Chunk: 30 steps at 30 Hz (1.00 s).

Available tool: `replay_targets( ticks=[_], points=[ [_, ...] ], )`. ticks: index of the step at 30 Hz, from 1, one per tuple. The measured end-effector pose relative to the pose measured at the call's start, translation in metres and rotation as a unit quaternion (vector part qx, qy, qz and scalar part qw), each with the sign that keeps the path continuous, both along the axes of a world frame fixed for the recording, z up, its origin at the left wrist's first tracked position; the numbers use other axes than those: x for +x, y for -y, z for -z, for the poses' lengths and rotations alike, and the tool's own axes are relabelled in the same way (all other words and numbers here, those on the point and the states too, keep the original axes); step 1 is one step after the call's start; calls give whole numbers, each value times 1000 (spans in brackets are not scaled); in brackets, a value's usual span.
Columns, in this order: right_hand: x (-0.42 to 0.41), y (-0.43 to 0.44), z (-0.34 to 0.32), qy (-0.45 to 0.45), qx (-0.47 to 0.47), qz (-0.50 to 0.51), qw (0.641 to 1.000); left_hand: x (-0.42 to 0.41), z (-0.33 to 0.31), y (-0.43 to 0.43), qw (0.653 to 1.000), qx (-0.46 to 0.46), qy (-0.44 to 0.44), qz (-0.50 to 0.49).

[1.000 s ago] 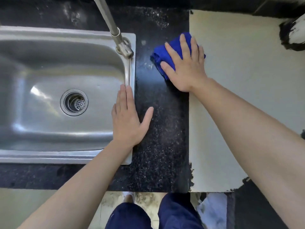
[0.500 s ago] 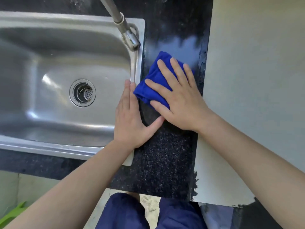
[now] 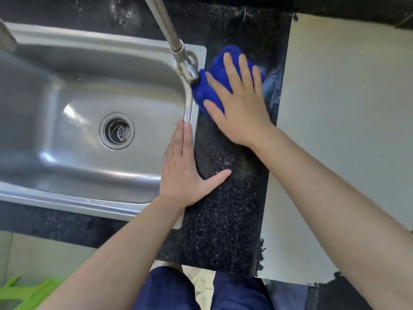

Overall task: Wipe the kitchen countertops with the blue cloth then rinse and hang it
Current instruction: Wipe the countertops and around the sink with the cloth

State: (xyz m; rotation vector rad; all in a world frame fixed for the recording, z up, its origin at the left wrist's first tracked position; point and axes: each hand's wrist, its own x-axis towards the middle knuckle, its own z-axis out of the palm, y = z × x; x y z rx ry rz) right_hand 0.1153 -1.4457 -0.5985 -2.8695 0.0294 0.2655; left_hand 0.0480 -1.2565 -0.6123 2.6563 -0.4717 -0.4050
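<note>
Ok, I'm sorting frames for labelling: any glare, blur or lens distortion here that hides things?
Head view: bright glare patches on the sink, though the drain reads clearly; wide-angle bowing curves the countertop edges; the blue cloth under the right hand looks slightly smeared, the left hand crisp.

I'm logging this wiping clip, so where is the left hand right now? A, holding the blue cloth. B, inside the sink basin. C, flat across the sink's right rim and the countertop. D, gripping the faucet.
C: the left hand lies flat, fingers straight, across the sink rim and black countertop; the right hand presses the blue cloth.
</note>
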Motion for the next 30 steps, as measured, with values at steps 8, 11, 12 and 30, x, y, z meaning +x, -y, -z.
replay_targets(
  ticks=[8, 11, 12, 30],
  points=[
    [4, 22, -10, -35, 16, -51, 998, 0, -2, 1, 1000, -3, -12, -5],
    [50, 27, -13, -33, 13, 8, 999, 1, -3, 1, 1000, 3, -21, -3],
    [56, 28, -13, -36, 16, 17, 999, 0, -3, 1, 1000, 2, -25, -2],
    [55, 20, -11, 25, 68, 60, 996, 1, -2, -1, 999, 1, -32, -3]
  ],
)
